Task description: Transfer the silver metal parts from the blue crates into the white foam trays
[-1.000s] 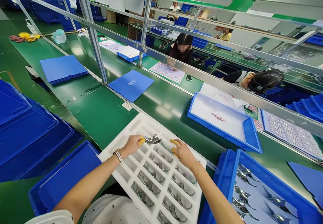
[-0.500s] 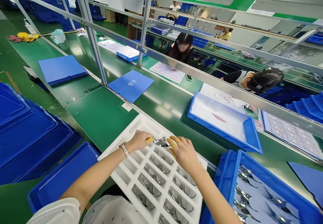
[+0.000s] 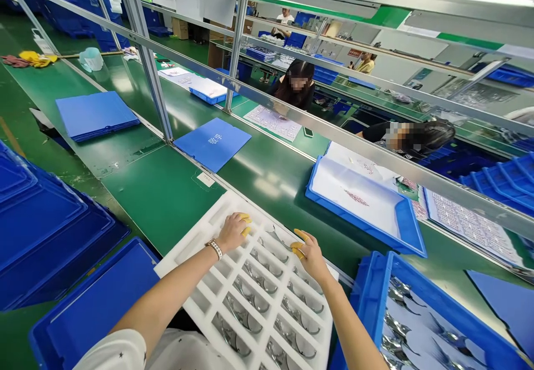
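Note:
A white foam tray (image 3: 217,314) with rows of slots lies tilted before me, several slots holding shiny curved chrome-like pieces (image 3: 255,275). Yellow finger covers are on the fingertips of both hands. My left hand (image 3: 233,233) hovers over the tray's far left slots, thumb and fingers apart, with nothing between them. At the far edge of the tray, my right hand (image 3: 307,254) pinches the right end of one shiny curved piece (image 3: 278,237). That piece lies at a slot in the far row; its left end is free.
To the right, a blue bin (image 3: 375,297) contains more shiny curved pieces on white sheets. Beyond the tray stands a paper-lined blue tray (image 3: 359,203) with small reddish parts. A blue sheet (image 3: 213,143) lies across the green bench (image 3: 142,197). Stacked blue bins (image 3: 45,231) stand left; co-workers sit opposite.
My left hand has let go of the curved piece and drawn left. My right hand has lowered the piece toward the slot, its fingers now at the right end.

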A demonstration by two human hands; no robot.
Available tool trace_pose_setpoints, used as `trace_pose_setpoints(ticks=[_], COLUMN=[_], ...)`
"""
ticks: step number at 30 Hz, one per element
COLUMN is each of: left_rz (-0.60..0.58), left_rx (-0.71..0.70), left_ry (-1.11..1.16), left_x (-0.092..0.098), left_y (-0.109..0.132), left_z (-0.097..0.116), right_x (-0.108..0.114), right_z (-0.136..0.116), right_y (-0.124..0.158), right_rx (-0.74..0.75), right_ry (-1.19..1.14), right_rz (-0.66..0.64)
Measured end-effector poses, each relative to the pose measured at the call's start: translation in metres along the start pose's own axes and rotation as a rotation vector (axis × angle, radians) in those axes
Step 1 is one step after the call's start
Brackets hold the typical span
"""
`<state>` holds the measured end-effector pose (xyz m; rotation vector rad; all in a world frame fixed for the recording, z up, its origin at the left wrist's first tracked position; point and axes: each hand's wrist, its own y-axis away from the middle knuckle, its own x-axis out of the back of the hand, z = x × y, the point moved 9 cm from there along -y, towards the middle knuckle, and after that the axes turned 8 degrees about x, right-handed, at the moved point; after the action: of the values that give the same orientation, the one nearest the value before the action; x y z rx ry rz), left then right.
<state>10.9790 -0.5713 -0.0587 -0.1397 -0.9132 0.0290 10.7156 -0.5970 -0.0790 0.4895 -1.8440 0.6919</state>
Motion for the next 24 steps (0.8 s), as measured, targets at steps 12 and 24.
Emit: trace_pose_setpoints(ticks=[12, 24], left_rz=[0.034, 0.201], left_rx=[-0.059, -0.071], left_ry=[-0.036, 0.034], left_x=[-0.003, 0.016], left_y=[0.003, 0.000], left_z=[-0.002, 0.015], right_x=[-0.018, 0.072], right_z=[-0.022, 0.013], right_y=[-0.036, 0.178], right_rx=[-0.152, -0.406], right_ry=[0.089, 0.176], right_rz=[-0.493, -0.263])
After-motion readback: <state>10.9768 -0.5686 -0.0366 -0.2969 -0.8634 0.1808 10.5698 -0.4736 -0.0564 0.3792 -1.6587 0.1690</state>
